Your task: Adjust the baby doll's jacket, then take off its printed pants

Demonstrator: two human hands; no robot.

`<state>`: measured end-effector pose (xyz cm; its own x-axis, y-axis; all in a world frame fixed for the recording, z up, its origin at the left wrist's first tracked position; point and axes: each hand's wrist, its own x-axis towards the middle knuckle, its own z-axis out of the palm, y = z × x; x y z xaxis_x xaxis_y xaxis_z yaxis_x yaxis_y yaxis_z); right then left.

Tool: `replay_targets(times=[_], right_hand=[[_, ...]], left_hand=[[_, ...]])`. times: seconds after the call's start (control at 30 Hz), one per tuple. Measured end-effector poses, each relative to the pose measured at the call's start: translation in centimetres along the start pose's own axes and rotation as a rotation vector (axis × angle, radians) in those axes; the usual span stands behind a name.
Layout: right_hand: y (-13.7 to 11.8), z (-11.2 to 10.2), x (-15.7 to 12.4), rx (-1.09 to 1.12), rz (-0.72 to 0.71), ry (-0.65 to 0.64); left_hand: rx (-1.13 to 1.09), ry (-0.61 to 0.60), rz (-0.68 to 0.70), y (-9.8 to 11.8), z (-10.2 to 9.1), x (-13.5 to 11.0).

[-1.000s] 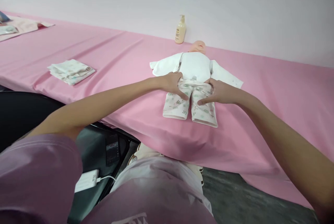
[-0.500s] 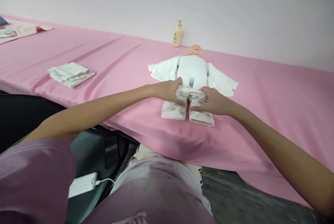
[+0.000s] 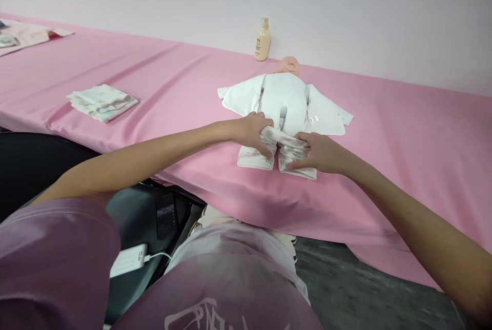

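Observation:
A baby doll (image 3: 287,65) lies on the pink-covered table, its head toward the wall. Its torso is covered by a white garment (image 3: 286,91) with the sleeves spread to both sides. Printed baby pants (image 3: 283,138) are on its legs, with the waistband bunched low. My left hand (image 3: 255,132) is closed on the left side of the waistband. On the other side, my right hand (image 3: 317,151) grips the same pants, thumb and fingers around the fabric. A dark slot shows on the white front just above the waistband. The doll's feet are hidden inside the pant legs.
A pump bottle (image 3: 262,40) stands by the wall behind the doll. To the left lies a folded printed cloth (image 3: 103,103), and farther off a light pink cloth (image 3: 31,38). Below, a black chair (image 3: 130,217) holds a phone (image 3: 166,216) and a white power bank (image 3: 128,260).
The waistband between my hands has shifted slightly and now slants down to the right. My right hand has moved a little right. The whole view has tilted slightly.

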<state>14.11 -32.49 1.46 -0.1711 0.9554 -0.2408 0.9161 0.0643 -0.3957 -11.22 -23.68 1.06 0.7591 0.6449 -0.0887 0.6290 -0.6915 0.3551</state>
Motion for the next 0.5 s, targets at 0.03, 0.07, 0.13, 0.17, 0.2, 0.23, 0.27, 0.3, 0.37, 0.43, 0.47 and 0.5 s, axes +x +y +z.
replay_targets(times=[0.03,0.07,0.13,0.17,0.2,0.23,0.27,0.3,0.37,0.43,0.47,0.5], right_hand=[[0.0,0.2,-0.3,0.016,-0.013,0.009],[-0.1,0.6,-0.6,0.023,-0.036,0.027],[0.0,1.3,-1.1,0.010,-0.106,0.084],[0.1,1.7,-1.3,-0.010,-0.142,0.125],[0.2,2.1,-1.4,-0.031,-0.175,0.169],[0.4,2.5,-1.5,-0.047,-0.201,0.217],[0.6,2.8,-1.7,-0.056,-0.223,0.262],[0.8,3.1,-1.7,-0.058,-0.239,0.302],[1.3,3.7,-1.9,-0.056,-0.262,0.353],[1.5,4.2,-2.2,-0.074,-0.278,0.384],[1.5,4.5,-2.4,-0.092,-0.286,0.402],[1.5,4.8,-2.6,-0.114,-0.295,0.424]], left_hand=[[0.013,0.007,0.019,0.2,0.1,-0.2],[0.028,0.019,0.045,0.5,0.3,-0.4],[0.072,0.049,0.108,0.9,0.6,-1.0],[0.100,0.068,0.139,1.0,0.8,-1.3],[0.127,0.089,0.164,1.1,1.0,-1.7],[0.152,0.107,0.182,1.1,1.2,-2.1],[0.172,0.118,0.191,1.1,1.3,-2.5],[0.187,0.122,0.195,1.0,1.4,-2.9],[0.214,0.114,0.197,0.9,1.5,-3.6],[0.227,0.098,0.197,0.9,1.6,-4.1],[0.233,0.099,0.196,1.0,1.7,-4.4],[0.240,0.104,0.197,1.1,1.9,-4.7]])
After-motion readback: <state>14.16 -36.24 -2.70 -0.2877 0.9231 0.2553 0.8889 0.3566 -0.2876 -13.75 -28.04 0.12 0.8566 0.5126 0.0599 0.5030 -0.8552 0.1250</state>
